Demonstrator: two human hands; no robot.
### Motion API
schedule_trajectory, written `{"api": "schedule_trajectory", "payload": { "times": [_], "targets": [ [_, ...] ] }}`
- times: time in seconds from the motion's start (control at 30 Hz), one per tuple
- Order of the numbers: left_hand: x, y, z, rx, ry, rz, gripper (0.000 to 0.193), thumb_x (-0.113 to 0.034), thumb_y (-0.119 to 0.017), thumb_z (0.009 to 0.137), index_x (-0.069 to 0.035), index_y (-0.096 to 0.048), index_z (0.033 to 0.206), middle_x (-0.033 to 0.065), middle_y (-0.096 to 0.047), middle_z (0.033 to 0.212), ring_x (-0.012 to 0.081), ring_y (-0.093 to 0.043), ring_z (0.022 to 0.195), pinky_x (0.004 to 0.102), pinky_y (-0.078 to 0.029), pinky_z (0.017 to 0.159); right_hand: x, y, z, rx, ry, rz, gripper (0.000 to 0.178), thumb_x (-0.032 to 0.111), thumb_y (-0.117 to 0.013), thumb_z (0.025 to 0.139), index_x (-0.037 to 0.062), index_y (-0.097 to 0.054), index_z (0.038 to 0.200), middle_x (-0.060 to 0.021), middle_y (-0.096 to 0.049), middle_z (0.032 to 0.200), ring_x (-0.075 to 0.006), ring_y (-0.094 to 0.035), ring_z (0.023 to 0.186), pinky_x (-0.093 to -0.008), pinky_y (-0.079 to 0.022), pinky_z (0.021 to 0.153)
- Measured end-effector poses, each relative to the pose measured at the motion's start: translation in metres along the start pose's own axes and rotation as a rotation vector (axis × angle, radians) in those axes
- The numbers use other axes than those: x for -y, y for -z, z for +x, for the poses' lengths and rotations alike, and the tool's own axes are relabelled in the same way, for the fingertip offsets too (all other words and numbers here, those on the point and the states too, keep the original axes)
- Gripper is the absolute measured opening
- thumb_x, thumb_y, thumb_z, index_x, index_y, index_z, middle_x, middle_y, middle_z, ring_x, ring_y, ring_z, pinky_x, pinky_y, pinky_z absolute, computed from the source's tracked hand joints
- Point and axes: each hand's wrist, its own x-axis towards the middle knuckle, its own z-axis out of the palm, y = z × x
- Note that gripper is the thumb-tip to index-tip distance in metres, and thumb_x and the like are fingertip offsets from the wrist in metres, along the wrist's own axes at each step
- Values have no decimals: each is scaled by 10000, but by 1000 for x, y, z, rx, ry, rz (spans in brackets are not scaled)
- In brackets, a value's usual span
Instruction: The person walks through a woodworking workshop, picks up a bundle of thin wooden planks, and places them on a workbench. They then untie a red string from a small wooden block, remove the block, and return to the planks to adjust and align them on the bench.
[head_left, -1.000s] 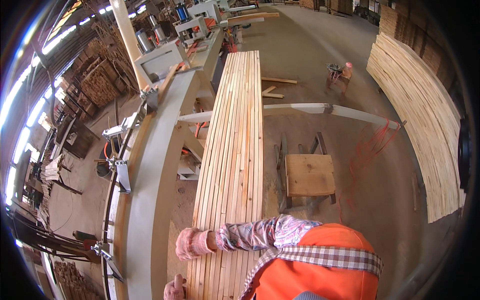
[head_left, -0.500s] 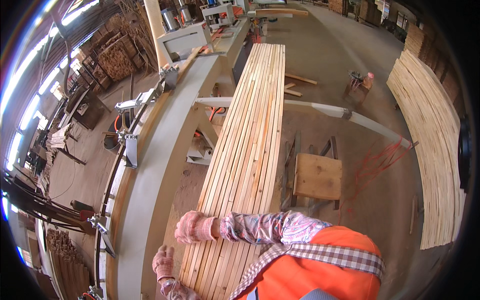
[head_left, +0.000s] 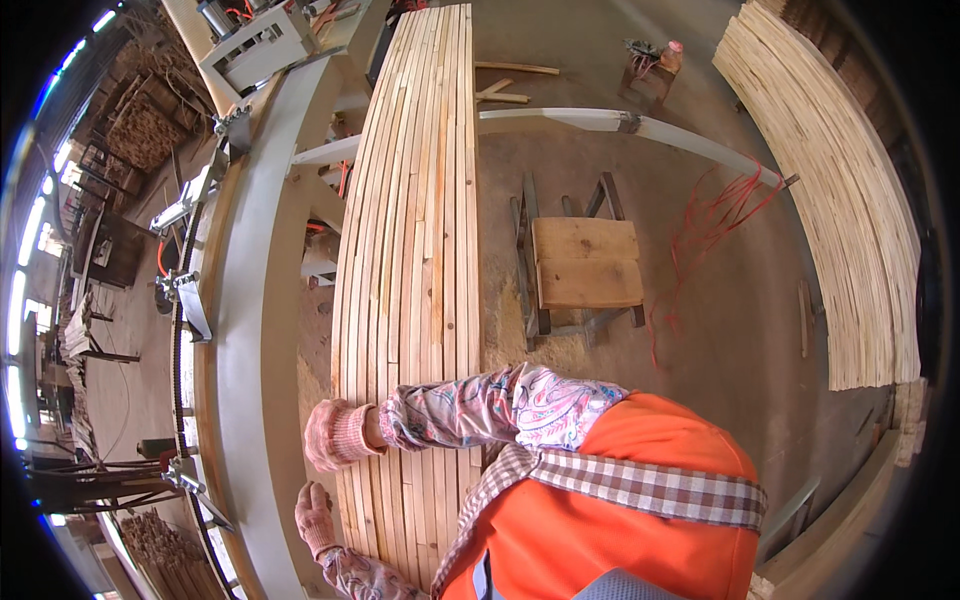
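Note:
A long bundle of pale wooden strips (head_left: 420, 220) lies side by side, running away from me. My right hand (head_left: 338, 435), in a pink knitted glove, reaches across the bundle with its fingers curled down over the left edge; the fingertips are hidden. Closer to me, my left hand (head_left: 316, 520) wears a similar glove and bends its fingers at the same left edge of the strips. Part of its grip is out of sight. Patterned sleeves cover both my arms, and the right forearm lies over the strips.
A long grey machine bed (head_left: 245, 260) with metal brackets (head_left: 190, 300) runs along the left. Right of the bundle stands a wooden-topped stool (head_left: 588, 262), near tangled red cords (head_left: 715, 220). A grey bar (head_left: 660, 130) crosses behind it. Stacked boards (head_left: 830, 200) line the far right.
The view has tilted down and turned, so the bundle, stool and machine sit higher and further left. Both my hands remain at the bundle's left edge.

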Motion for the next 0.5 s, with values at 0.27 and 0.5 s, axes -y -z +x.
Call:
{"api": "schedule_trajectory", "payload": {
  "times": [0.27,0.5],
  "targets": [
    [-25,1,-12,-195,-206,435,551,-388,-629,982,4,-588,1367,191,-701,1239,307,-696,1023,380,-528,912,-4,9,-11,-33,71,-60,198,254,-640,878,140,-801,879,-39,-768,837,-266,-750,818,-460,-584,565],
    [-30,3,-13,-248,-144,426,588,-306,-685,962,-37,-501,1451,156,-690,1228,268,-676,1107,373,-522,948,-4,-5,4,-47,18,62,284,332,-577,936,164,-799,884,-48,-768,853,-275,-741,801,-485,-579,579]
  ]
}}
